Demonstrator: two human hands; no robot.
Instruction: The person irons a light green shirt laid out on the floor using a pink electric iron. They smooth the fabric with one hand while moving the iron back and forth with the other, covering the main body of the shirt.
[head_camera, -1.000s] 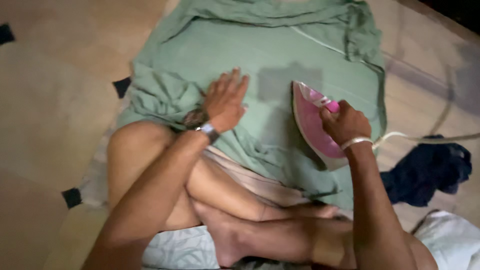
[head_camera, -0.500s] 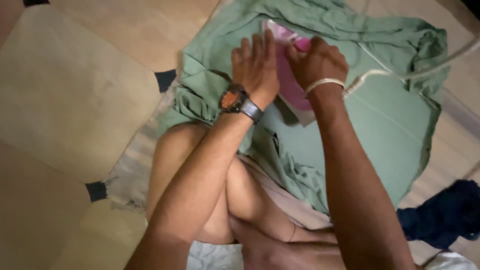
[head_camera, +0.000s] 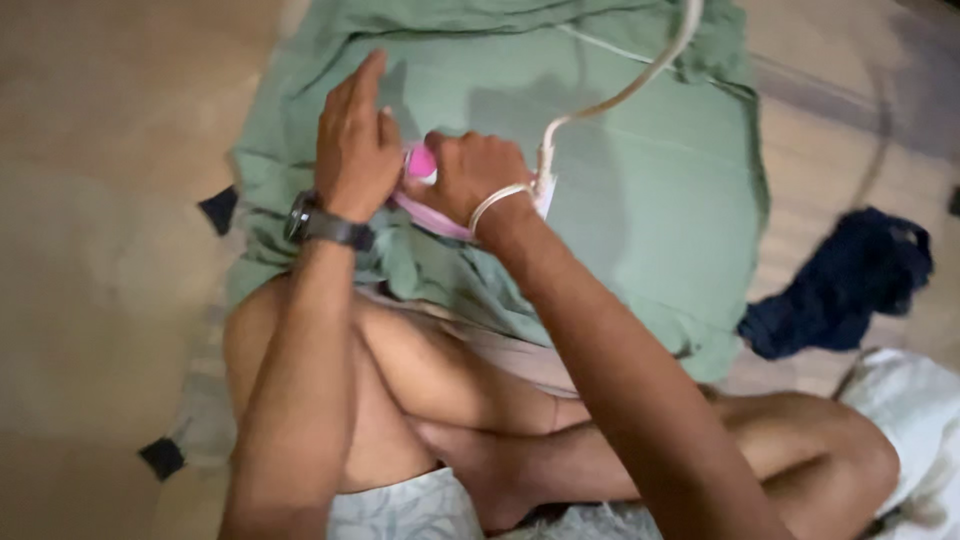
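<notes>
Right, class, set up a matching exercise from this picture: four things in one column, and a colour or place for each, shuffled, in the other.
Things:
1. iron
2. spread cloth
3. crumpled garment
4. wristwatch

Descriptions:
A. dark blue, on the floor to the right
B. pink, gripped by the right hand
C. on the left hand's wrist
D. pale green, lying under the iron

Pairs: 1-B, 2-D, 3-A, 4-C
</notes>
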